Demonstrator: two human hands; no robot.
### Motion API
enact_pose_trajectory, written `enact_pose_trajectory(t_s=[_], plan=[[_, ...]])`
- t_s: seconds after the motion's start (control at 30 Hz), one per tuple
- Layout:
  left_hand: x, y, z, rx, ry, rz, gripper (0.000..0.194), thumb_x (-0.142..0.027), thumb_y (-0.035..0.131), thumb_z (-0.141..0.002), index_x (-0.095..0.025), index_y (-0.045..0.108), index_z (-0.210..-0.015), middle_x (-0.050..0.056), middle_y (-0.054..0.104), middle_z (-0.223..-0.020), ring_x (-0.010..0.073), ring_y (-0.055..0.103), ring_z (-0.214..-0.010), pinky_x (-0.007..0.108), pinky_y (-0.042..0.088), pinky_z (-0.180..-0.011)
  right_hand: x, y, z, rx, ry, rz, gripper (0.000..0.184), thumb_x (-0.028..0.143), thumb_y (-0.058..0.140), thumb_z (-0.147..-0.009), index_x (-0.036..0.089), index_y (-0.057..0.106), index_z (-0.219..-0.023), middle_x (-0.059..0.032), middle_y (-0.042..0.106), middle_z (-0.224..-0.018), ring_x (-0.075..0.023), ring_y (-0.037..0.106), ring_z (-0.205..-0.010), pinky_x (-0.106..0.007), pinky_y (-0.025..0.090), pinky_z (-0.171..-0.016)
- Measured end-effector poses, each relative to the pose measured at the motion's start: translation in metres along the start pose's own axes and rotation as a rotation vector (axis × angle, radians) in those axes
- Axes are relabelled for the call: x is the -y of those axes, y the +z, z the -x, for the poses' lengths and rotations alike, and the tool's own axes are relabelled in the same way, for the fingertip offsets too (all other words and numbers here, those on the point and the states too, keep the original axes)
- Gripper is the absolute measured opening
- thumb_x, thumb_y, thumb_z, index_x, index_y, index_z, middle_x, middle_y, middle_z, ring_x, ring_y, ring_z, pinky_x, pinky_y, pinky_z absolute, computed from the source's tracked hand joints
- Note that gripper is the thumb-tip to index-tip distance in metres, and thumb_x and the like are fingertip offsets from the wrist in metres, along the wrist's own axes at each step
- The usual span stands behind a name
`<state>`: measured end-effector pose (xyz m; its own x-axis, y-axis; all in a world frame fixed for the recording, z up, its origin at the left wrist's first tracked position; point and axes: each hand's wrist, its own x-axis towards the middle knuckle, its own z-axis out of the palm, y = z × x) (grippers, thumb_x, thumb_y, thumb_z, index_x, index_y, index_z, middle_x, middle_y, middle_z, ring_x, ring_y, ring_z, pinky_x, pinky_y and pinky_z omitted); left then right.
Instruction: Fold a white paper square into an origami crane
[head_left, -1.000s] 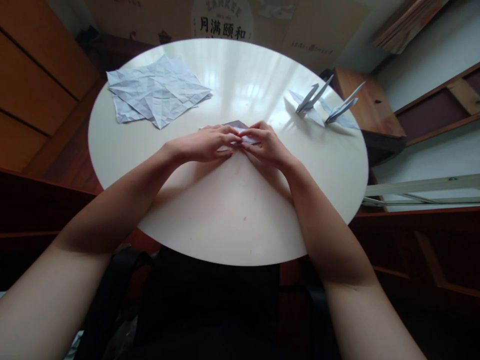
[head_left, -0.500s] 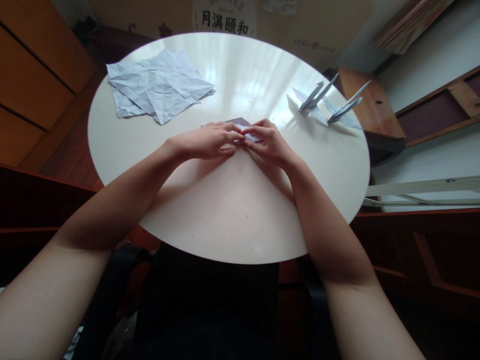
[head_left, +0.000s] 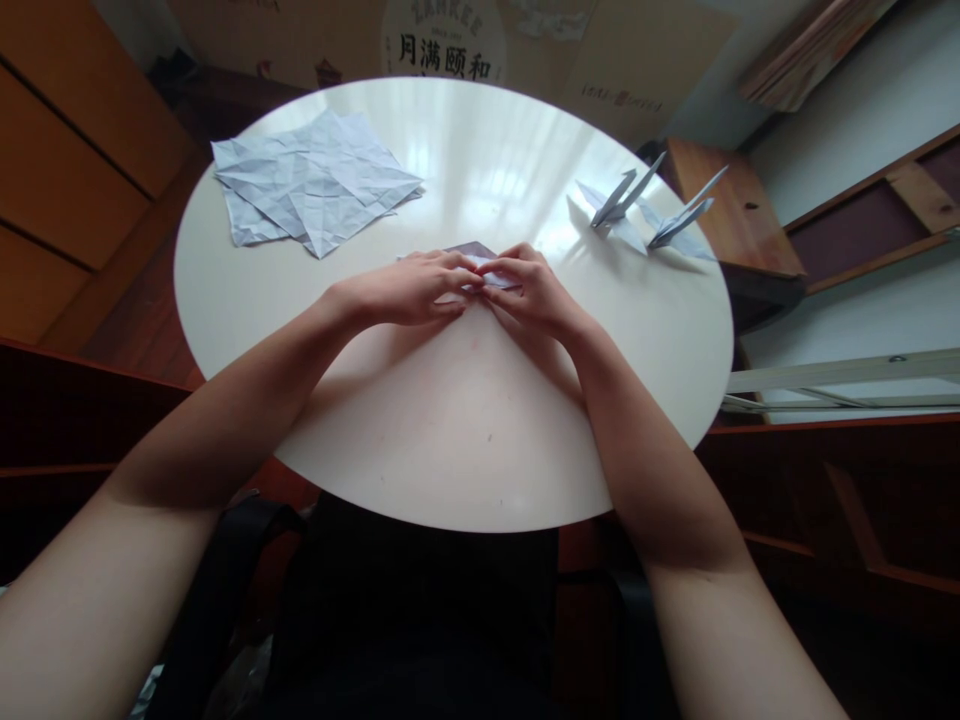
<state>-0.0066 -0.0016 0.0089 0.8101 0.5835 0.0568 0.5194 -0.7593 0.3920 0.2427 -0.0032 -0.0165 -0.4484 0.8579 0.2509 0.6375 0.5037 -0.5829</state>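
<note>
Both my hands meet at a small folded sheet of paper (head_left: 471, 249) near the middle of the round white table (head_left: 480, 420). My left hand (head_left: 427, 288) is closed on the paper's left side, its fingertips pinching near the centre. From the other side my right hand (head_left: 529, 287) pinches the paper, thumb and fingers together. The fingertips of the two hands nearly touch. Much of the paper is covered by my fingers; its far corner and part of its pale surface show.
At the table's back left lies a pile of creased paper sheets (head_left: 319, 180). Two folded paper cranes stand at the right, one crane (head_left: 616, 208) beside the other crane (head_left: 679, 225). Beyond the table are a wooden cabinet (head_left: 705, 190) and a printed cardboard panel (head_left: 630, 60).
The view has shifted slightly, so the table sits a little lower in it. My hands keep their hold on the paper, with hardly any change in the fingers.
</note>
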Motion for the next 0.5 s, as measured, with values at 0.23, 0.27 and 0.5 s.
enact_pose_trajectory(t_s=[0.23, 0.27, 0.5], plan=[[-0.0002, -0.0001, -0.0001, 0.004, -0.001, 0.008, 0.047, -0.042, 0.050, -0.103, -0.029, 0.060, -0.147, 0.005, 0.050, -0.158, 0.0293, 0.045, -0.147, 0.045, 0.032, -0.124, -0.0006, 0.0009, -0.0007, -0.005, 0.007, 0.005, 0.036, 0.056, 0.072, -0.092, 0.030, 0.079, -0.117, -0.0079, 0.058, -0.115, -0.0285, 0.060, -0.113, -0.055, 0.052, -0.109], [-0.0002, -0.0001, -0.0002, 0.002, -0.001, 0.005, 0.046, -0.042, 0.050, -0.103, -0.029, 0.060, -0.147, 0.005, 0.051, -0.158, 0.0289, 0.046, -0.146, 0.045, 0.032, -0.123, -0.0006, 0.0008, -0.0006, -0.005, 0.007, 0.003, 0.036, 0.056, 0.072, -0.092, 0.031, 0.079, -0.117, -0.0078, 0.058, -0.115, -0.0285, 0.060, -0.113, -0.055, 0.051, -0.109], [-0.0020, -0.0013, -0.0001, 0.000, 0.002, -0.014, 0.042, -0.041, 0.052, -0.104, -0.027, 0.063, -0.143, 0.007, 0.053, -0.156, 0.0286, 0.048, -0.144, 0.045, 0.036, -0.122, 0.0002, -0.0007, -0.0007, 0.003, 0.001, -0.013, 0.040, 0.057, 0.072, -0.091, 0.028, 0.079, -0.117, -0.0085, 0.058, -0.116, -0.0292, 0.060, -0.114, -0.054, 0.051, -0.110]])
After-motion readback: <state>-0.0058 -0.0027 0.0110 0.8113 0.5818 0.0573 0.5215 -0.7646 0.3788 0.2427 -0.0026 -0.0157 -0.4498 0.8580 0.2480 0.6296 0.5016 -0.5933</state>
